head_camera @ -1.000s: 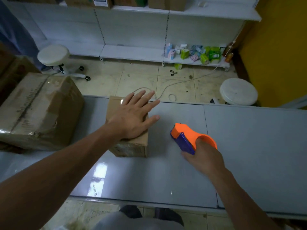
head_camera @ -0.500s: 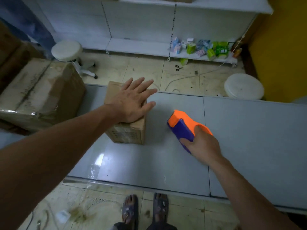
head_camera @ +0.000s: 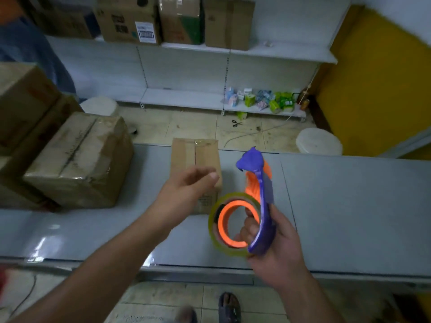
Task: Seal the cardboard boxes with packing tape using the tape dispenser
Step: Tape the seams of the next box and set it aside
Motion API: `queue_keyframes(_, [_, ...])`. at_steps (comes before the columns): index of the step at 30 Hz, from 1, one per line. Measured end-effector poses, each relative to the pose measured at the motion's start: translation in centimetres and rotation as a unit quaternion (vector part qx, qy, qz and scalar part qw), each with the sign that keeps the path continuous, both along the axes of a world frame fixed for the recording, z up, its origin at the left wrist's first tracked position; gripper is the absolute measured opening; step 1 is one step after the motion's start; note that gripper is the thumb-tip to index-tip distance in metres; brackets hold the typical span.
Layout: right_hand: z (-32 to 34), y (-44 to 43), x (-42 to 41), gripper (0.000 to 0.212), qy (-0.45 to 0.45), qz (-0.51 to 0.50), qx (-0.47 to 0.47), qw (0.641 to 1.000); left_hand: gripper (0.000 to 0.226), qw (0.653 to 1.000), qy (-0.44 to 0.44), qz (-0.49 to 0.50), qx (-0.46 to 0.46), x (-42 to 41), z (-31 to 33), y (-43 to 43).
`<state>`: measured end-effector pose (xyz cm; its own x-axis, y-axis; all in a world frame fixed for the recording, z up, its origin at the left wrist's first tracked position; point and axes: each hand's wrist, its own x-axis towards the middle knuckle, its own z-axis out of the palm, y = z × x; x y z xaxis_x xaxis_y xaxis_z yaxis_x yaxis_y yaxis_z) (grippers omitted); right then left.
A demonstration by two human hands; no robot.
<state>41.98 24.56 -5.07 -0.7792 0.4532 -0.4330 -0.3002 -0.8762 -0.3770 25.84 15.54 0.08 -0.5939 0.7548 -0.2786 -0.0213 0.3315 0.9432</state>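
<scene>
over the grey table (head_camera: 349, 206), near its front edge, the right hand (head_camera: 279, 252) now holds the tape dispenser (head_camera: 264, 206) up in the air; half a second ago the dispenser lay flat on the table under that hand. it has been turned on edge, so its open side faces the camera. the left hand (head_camera: 184, 194), which was pressed flat on the small box (head_camera: 194, 157), has come off it and hangs in front of the box's near end, touching nothing.

the dispenser has a purple frame and an orange body. its purple nose points up and away, toward the far edge of the table. a roll of clear yellowish tape (head_camera: 213, 229) sits on an orange hub at the lower end, closest to the camera.

the small box stands at the far edge of the table, just left of the dispenser. its flaps are closed, with a seam running lengthwise down the top and a glossy patch at the far end. a big box (head_camera: 79, 159) sits well to the left.

the right hand's fingers (head_camera: 247, 231) curl through the hub, and the thumb lies along the purple frame, clamped on the dispenser. the left hand is blurred, palm turned inward. its fingers are loosely bent with the thumb close to them, holding nothing.
</scene>
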Motion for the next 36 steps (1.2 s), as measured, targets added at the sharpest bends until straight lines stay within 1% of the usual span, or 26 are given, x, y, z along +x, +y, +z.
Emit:
queue_keyframes(3, [1.5, -3.0, -1.0, 0.055, -0.004, 0.034, 0.033, 0.999, 0.023, 0.998, -0.046, -0.046, -0.013, 0.2, 0.3, -1.8])
queue_keyframes(5, [2.0, -4.6, -1.6, 0.058, -0.012, 0.045, 0.045, 0.998, 0.021, 0.995, -0.058, -0.078, -0.007, 0.0, 0.2, -2.9])
queue_keyframes(7, [2.1, -5.8, -2.3, 0.061, -0.023, 0.057, 0.068, 0.996, 0.022, 0.995, -0.048, -0.084, 0.003, -0.6, 0.1, -3.9])
queue_keyframes(9, [1.8, -6.7, -2.7, 0.061, -0.037, 0.074, 0.099, 0.992, 0.028, 0.997, -0.021, -0.077, -0.008, -1.0, -0.2, -4.3])
queue_keyframes(10, [1.6, -7.2, -3.0, 0.062, -0.044, 0.081, 0.116, 0.989, 0.028, 0.998, -0.001, -0.068, -0.015, -1.3, -0.5, -4.6])
queue_keyframes(11, [1.3, -7.7, -3.1, 0.062, -0.05, 0.086, 0.122, 0.988, 0.026, 0.998, 0.022, -0.06, -0.022, -1.5, -0.7, -4.9])
queue_keyframes(13, [1.1, -8.2, -3.5, 0.064, -0.046, 0.101, 0.129, 0.986, 0.029, 0.995, 0.079, -0.047, -0.031, -2.1, -0.9, -5.5])
queue_keyframes(16, [1.1, -8.5, -4.4, 0.072, -0.05, 0.128, 0.147, 0.98, 0.032, 0.987, 0.153, -0.021, -0.048, -2.9, -1.3, -6.1])
queue_keyframes(18, [1.1, -8.3, -4.9, 0.073, -0.057, 0.144, 0.165, 0.974, 0.031, 0.985, 0.168, 0.008, -0.047, -3.3, -1.1, -5.9])
queue_keyframes(21, [1.4, -7.6, -5.3, 0.07, -0.045, 0.148, 0.184, 0.971, 0.027, 0.993, 0.101, 0.057, -0.003, -3.5, -0.9, -5.4])
queue_keyframes(23, [1.5, -7.0, -5.4, 0.07, -0.043, 0.155, 0.206, 0.965, 0.016, 0.996, 0.047, 0.075, 0.006, -3.5, -1.1, -4.9])
queue_keyframes(24, [1.6, -6.7, -5.4, 0.07, -0.042, 0.163, 0.219, 0.961, 0.013, 0.996, 0.026, 0.081, 0.007, -3.5, -1.2, -4.7])
queue_keyframes(27, [1.6, -5.7, -5.1, 0.069, -0.038, 0.169, 0.241, 0.955, 0.023, 0.994, -0.035, 0.108, -0.003, -3.5, -1.0, -3.9])
queue_keyframes(29, [1.8, -4.8, -4.8, 0.068, -0.034, 0.17, 0.251, 0.952, 0.023, 0.991, -0.052, 0.122, -0.004, -3.4, -0.9, -3.2])
queue_keyframes(32, [2.2, -3.1, -4.3, 0.067, -0.034, 0.182, 0.27, 0.945, 0.03, 0.99, -0.061, 0.127, 0.014, -3.3, -0.7, -1.9])
queue_keyframes(36, [3.4, -0.6, -3.7, 0.062, -0.035, 0.211, 0.303, 0.929, 0.027, 0.99, -0.056, 0.124, 0.042, -3.4, 0.2, -0.3])
